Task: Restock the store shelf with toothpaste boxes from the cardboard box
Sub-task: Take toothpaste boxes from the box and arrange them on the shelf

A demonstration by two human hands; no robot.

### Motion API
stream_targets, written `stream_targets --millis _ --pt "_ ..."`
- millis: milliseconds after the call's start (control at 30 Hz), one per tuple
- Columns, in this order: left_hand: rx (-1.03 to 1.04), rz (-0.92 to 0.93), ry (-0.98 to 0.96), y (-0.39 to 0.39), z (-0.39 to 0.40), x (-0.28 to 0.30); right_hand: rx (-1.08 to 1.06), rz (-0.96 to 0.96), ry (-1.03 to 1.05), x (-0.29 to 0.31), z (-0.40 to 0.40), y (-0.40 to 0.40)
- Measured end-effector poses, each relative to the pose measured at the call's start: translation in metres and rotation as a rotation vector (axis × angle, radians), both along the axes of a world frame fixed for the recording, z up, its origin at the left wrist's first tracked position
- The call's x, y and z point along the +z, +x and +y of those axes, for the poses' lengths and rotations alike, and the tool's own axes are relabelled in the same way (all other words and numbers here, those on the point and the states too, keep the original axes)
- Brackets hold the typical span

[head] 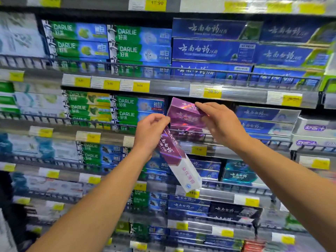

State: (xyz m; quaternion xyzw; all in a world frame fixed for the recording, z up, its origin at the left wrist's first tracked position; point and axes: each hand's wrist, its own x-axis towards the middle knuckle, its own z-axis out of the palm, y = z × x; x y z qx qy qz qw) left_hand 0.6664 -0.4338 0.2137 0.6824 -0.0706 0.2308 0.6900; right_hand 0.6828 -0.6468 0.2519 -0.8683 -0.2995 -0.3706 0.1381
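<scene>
My left hand [151,131] grips the top end of a purple-and-white toothpaste box [180,160] that hangs tilted down to the right in front of the shelves. My right hand [221,121] holds a second purple toothpaste box [183,115] by its right end, at the gap in the second shelf [236,99] from the top. That box sits on top of other purple boxes [187,129] stacked behind the wire rail. The cardboard box is out of view.
Shelves run the whole width, packed with green Darlie boxes [125,108] at left and blue toothpaste boxes [263,120] at right. Wire rails [214,137] front each shelf. Yellow price tags [212,92] line the shelf edges. White boxes [312,130] stand far right.
</scene>
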Motion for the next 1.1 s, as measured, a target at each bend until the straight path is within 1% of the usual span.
stream_targets --millis 67,233,367,433,500,567,667,733,800,867,900,967,1000,1033,1100 --pt "-0.029 -0.002 0.036 0.001 0.002 0.004 0.018 0.054 0.016 0.005 -0.001 -0.002" --pt "-0.133 0.009 0.15 0.01 0.007 0.005 0.063 0.156 -0.041 0.007 -0.009 0.003" --pt "-0.224 0.033 0.234 0.016 0.007 -0.003 0.098 0.189 -0.054 0.005 -0.018 0.006" --pt "-0.227 0.027 0.252 0.017 0.005 -0.006 0.114 0.22 -0.059 0.005 -0.02 0.005" --pt "-0.193 0.008 0.218 0.018 0.003 -0.008 0.095 0.244 -0.065 0.004 -0.021 0.002" --pt "-0.184 0.008 0.082 0.018 -0.002 -0.01 0.015 0.22 -0.036 -0.001 -0.026 0.0" --pt "-0.186 0.034 -0.151 0.018 -0.007 -0.012 -0.142 0.245 0.142 -0.016 -0.045 -0.004" --pt "-0.166 0.057 -0.234 0.02 -0.008 -0.016 -0.195 0.354 0.266 -0.029 -0.056 -0.008" --pt "-0.15 0.09 -0.292 0.023 -0.01 -0.019 -0.21 0.5 0.335 -0.042 -0.061 -0.011" --pt "-0.139 0.121 -0.35 0.024 -0.014 -0.021 -0.167 0.657 0.369 -0.053 -0.064 -0.012" --pt "-0.133 0.13 -0.381 0.024 -0.017 -0.021 -0.104 0.74 0.406 -0.059 -0.065 -0.011" --pt "-0.13 0.137 -0.43 0.024 -0.02 -0.019 0.049 0.874 0.567 -0.068 -0.067 -0.01" --pt "-0.131 0.14 -0.436 0.025 -0.021 -0.019 0.106 0.899 0.674 -0.071 -0.067 -0.011" --pt "-0.132 0.141 -0.426 0.025 -0.022 -0.018 0.14 0.885 0.781 -0.072 -0.066 -0.011" --pt "-0.129 0.123 -0.357 0.025 -0.024 -0.018 0.138 0.769 0.918 -0.071 -0.063 -0.011"
